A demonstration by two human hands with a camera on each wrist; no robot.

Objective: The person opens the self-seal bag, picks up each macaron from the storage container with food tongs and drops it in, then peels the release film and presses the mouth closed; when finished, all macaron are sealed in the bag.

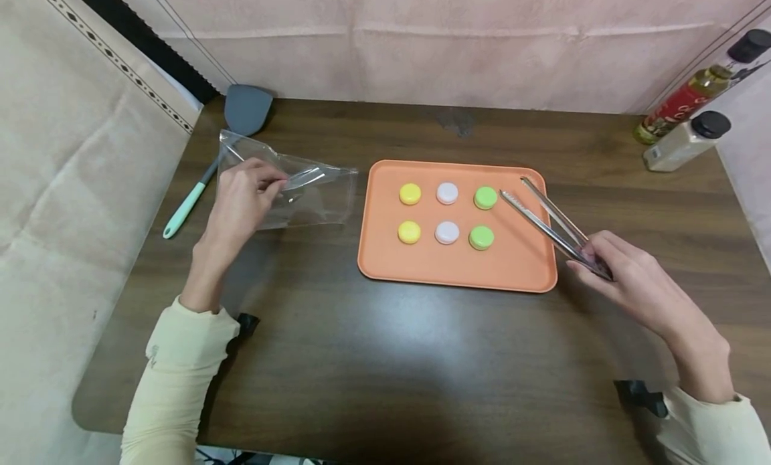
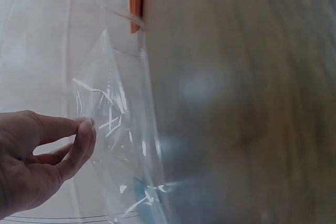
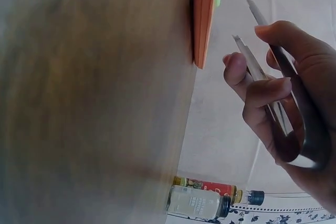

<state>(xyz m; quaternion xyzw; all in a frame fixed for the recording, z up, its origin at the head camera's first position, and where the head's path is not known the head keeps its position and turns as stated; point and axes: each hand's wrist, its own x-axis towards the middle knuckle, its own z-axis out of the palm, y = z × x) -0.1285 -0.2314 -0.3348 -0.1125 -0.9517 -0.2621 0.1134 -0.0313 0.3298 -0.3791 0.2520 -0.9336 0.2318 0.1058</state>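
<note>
Head view, from left to right, places taken from the tray. Spatula (image 1: 248, 110): left of the tray, blade toward the far side, partly behind clear film; likely parked there as unused. Left hand (image 1: 241, 194): left of the tray; fingers pinch the clear bag (image 1: 319, 196) by its film. A light pinch probably suits so thin a sheet and lets the layers part; whether the mouth is open cannot be told. The bag's free end lies just beside the tray's left edge; contact unclear.

Tray (image 1: 458, 271): flat on the worktop (image 1: 421, 358), between the hands, presumably for equal reach. On its left and middle, six discs in columns of two: yellow discs (image 1: 409, 233), white discs (image 1: 447, 233), green discs (image 1: 481, 237). Spacing likely leaves room around each.

Tongs (image 1: 542, 226): arms spread, tips raised over the tray's right part, one near the far green disc. Right hand (image 1: 629, 277): just right of the tray; thumb and fingers hold the tongs from both sides, presumably to govern the gap.

Jar (image 1: 677, 147) and red-labelled bottle (image 1: 680, 110): upright, beyond the tray's far right corner, probably out of the way.
</note>
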